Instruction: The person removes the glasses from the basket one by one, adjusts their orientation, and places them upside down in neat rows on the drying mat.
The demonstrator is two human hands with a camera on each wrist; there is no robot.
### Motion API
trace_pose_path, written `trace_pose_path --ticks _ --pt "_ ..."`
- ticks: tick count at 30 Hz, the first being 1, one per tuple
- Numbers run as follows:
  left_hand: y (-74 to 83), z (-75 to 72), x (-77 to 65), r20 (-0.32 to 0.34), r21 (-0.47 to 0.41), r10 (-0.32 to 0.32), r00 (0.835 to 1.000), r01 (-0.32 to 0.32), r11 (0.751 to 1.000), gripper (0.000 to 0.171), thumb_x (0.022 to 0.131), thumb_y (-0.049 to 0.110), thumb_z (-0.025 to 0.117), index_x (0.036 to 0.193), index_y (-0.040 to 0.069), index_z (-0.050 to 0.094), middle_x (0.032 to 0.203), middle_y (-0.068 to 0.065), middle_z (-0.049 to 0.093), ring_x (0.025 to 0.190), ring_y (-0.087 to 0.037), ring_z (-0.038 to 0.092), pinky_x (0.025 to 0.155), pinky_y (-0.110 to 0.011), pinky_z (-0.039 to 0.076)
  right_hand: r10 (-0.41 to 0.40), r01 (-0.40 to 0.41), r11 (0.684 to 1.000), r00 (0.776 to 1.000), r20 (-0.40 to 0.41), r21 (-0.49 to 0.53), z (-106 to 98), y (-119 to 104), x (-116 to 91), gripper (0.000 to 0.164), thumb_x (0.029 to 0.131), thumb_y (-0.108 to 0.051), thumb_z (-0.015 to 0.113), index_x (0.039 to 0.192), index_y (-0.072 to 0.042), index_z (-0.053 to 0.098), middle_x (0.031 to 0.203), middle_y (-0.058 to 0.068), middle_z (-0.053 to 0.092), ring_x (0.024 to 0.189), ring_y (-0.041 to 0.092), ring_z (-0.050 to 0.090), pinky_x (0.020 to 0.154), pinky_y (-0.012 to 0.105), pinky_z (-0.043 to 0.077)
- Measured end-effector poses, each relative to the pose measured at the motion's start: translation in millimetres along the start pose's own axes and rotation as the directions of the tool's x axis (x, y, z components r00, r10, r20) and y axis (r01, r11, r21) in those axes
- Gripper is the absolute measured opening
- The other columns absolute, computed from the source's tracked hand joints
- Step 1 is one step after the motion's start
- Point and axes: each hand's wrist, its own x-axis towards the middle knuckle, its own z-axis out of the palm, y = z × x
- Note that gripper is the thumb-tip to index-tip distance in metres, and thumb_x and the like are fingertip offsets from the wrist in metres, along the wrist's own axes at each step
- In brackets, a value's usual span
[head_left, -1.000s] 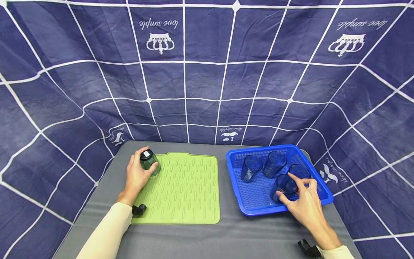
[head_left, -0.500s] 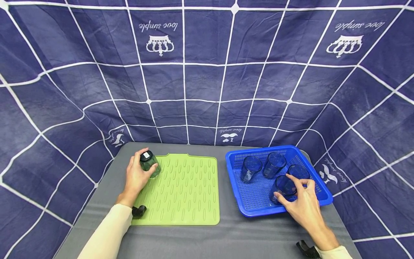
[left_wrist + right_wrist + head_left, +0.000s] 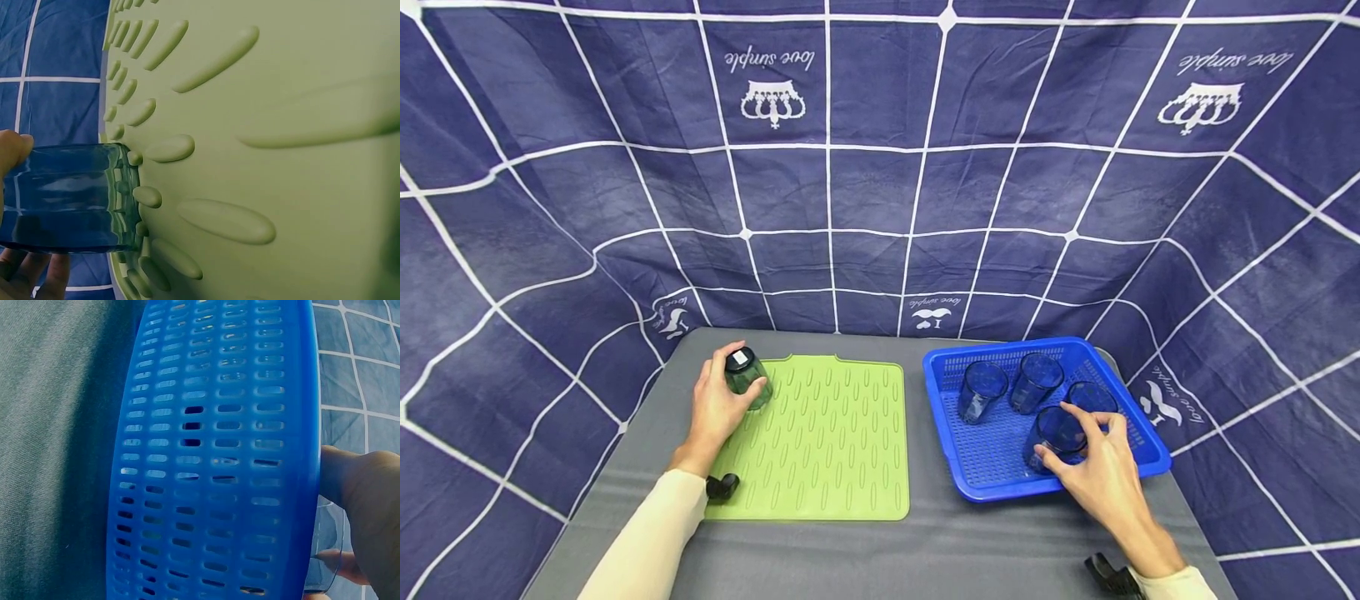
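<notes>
Item, tinted glass [image 3: 745, 379]: stood mouth-down on the far left corner of the green mat [image 3: 820, 442], base up with a white sticker on it, rim touching the mat's raised ribs. The left hand [image 3: 717, 408] held it from the left and near side, thumb on its near right side, fingers round the far left.

Item, near glass [image 3: 1048, 437]: upright in the near right part of the blue basket [image 3: 988, 457], mouth up. It lay to the far left of the right hand [image 3: 1103, 458], pinched between thumb at its near left and forefinger at its far right.

Also in the basket, all mouth-up: left glass [image 3: 981, 392]; far glass [image 3: 1036, 383]; right glass [image 3: 1093, 397], just beyond the right hand and partly hidden.

Support: grey desk [image 3: 865, 558], mat left, basket right.
</notes>
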Motion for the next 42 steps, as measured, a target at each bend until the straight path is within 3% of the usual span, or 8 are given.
trace_pose_path --ticks 12,21,30,42 --pt "0.7 0.2 1.8 0.01 -0.002 -0.014 1.0 0.014 1.0 0.082 0.09 0.012 0.1 0.162 0.021 0.06 0.138 -0.033 0.067 0.134 -0.062 0.067 0.113 -0.076 0.052 -0.012 0.012 1.0 1.0 0.0 -0.014 -6.1 -5.9 -2.3 0.082 0.073 -0.027 0.108 0.145 -0.007 0.075 0.131 0.027 0.061 0.082 0.025 0.063 0.069 0.047 0.05" --pt "3.5 -1.1 0.7 0.007 -0.011 -0.017 1.0 0.017 1.0 0.083 0.09 0.012 0.1 0.162 0.02 0.06 0.139 -0.035 0.066 0.134 -0.064 0.066 0.113 -0.077 0.052 -0.066 0.067 0.998 0.998 -0.021 0.015 -8.8 -9.0 -1.4 0.081 0.071 -0.023 0.108 0.142 -0.002 0.075 0.131 0.027 0.07 0.113 0.056 0.074 0.089 0.073 0.057" --pt "2.9 1.3 -0.2 0.01 -0.018 -0.02 1.0 0.02 1.0 0.081 0.091 0.012 0.099 0.162 0.02 0.059 0.14 -0.035 0.066 0.135 -0.063 0.066 0.114 -0.076 0.051 -0.084 0.085 0.995 0.996 -0.027 0.044 -7.4 -12.4 -3.2 0.081 0.065 -0.02 0.109 0.138 -0.001 0.078 0.128 0.026 0.073 0.118 0.054 0.073 0.095 0.074 0.057" --pt "-0.5 -0.5 -1.2 0.024 -0.02 -0.049 0.999 0.049 0.999 0.081 0.093 0.013 0.097 0.163 0.022 0.058 0.142 -0.034 0.065 0.136 -0.064 0.065 0.116 -0.077 0.051 -0.069 0.071 0.995 0.997 -0.034 0.064 -8.0 -24.0 -4.9 0.08 0.066 -0.019 0.108 0.138 -0.002 0.078 0.128 0.025 0.074 0.124 0.049 0.071 0.101 0.065 0.053"
